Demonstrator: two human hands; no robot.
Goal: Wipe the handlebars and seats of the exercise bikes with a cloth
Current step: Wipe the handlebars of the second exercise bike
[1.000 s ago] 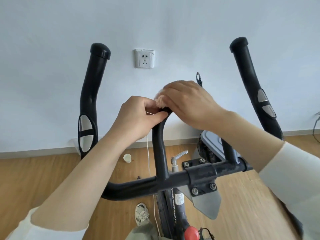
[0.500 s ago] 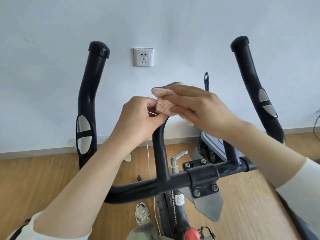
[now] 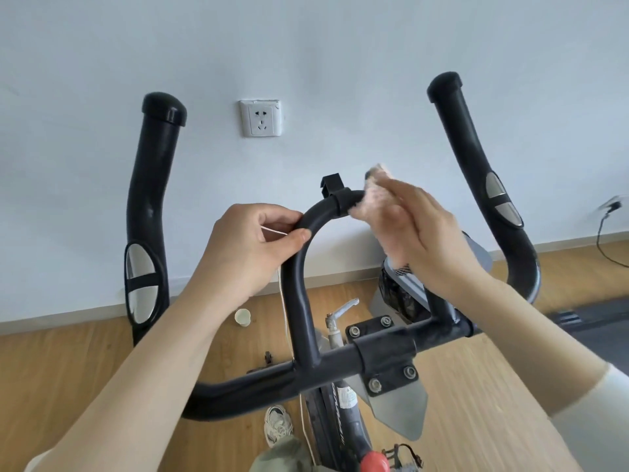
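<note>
A black exercise-bike handlebar fills the view: a centre loop [image 3: 301, 267], a cross bar [image 3: 258, 386], a left horn [image 3: 149, 206] and a right horn [image 3: 476, 172]. My left hand [image 3: 248, 250] grips the upper left curve of the loop. My right hand [image 3: 422, 236] presses a pink cloth [image 3: 372, 199] against the right side of the loop's top. The loop's right leg is mostly hidden behind that hand. No seat is in view.
A white wall with a socket [image 3: 261, 118] stands close behind the bike. On the wooden floor lie a paper cup [image 3: 243, 316], a white cord [image 3: 284, 301] and a black cable [image 3: 609, 233] at far right. A red knob [image 3: 374, 462] sits low on the frame.
My right hand has slid the cloth from the top middle of the loop over to its right side. My left hand has kept its grip. The view has tilted slightly.
</note>
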